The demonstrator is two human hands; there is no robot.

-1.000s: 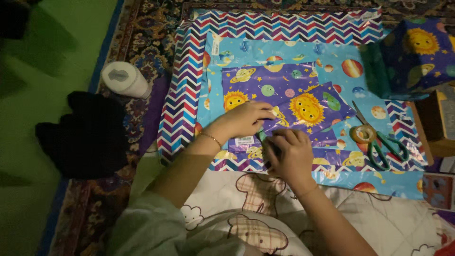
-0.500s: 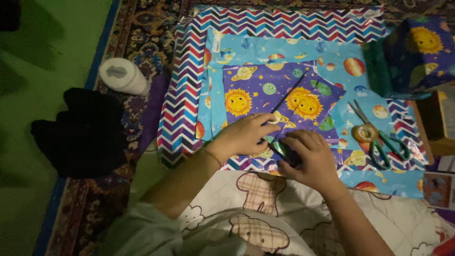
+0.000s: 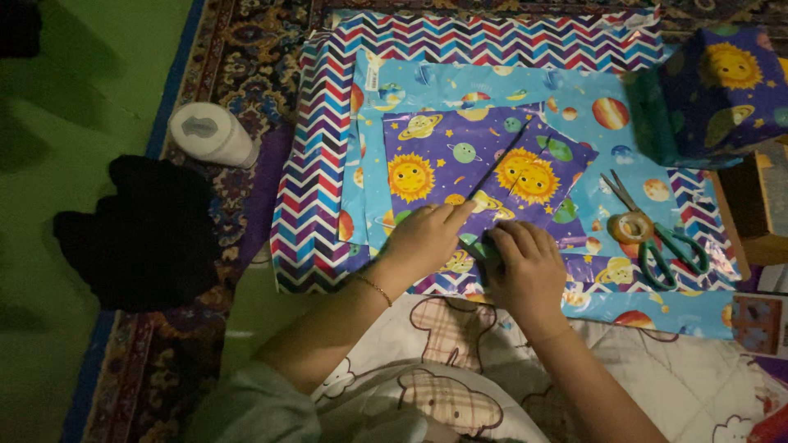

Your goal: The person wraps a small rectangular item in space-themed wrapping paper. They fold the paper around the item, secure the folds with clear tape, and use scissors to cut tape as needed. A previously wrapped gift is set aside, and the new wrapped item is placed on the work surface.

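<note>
Several layers here, biggest first: patterned rug (image 3: 246, 49) on a green floor (image 3: 82, 107), then a zigzag-striped wrapping sheet (image 3: 492, 41), a light blue planet sheet (image 3: 591, 156) on top of it, and a purple sun-print sheet (image 3: 443, 156) on top of that. We sit at the near edge with a quilt (image 3: 657, 385) over our lap. Far right, a box wrapped in dark blue sun paper (image 3: 722, 90). Left of the sheets, a black cloth (image 3: 139, 230) and a white roll (image 3: 209, 135).

Our left hand (image 3: 423, 238) lies flat on the purple sheet, fingers stretched, pinning its near edge; open grip, holding nothing. Our right hand (image 3: 525, 267) is closed around a small dark object, just beside the left; what it is we cannot tell. A folded purple flap (image 3: 533, 176) stands tilted just beyond both hands.

To do this well, we judge: keep the left palm pressing firm so the sheet doesn't slide, and work along the crease line.

Green-handled scissors (image 3: 665, 246) with a tape roll (image 3: 630, 228) on them lie to the right, apart from our hands.
</note>
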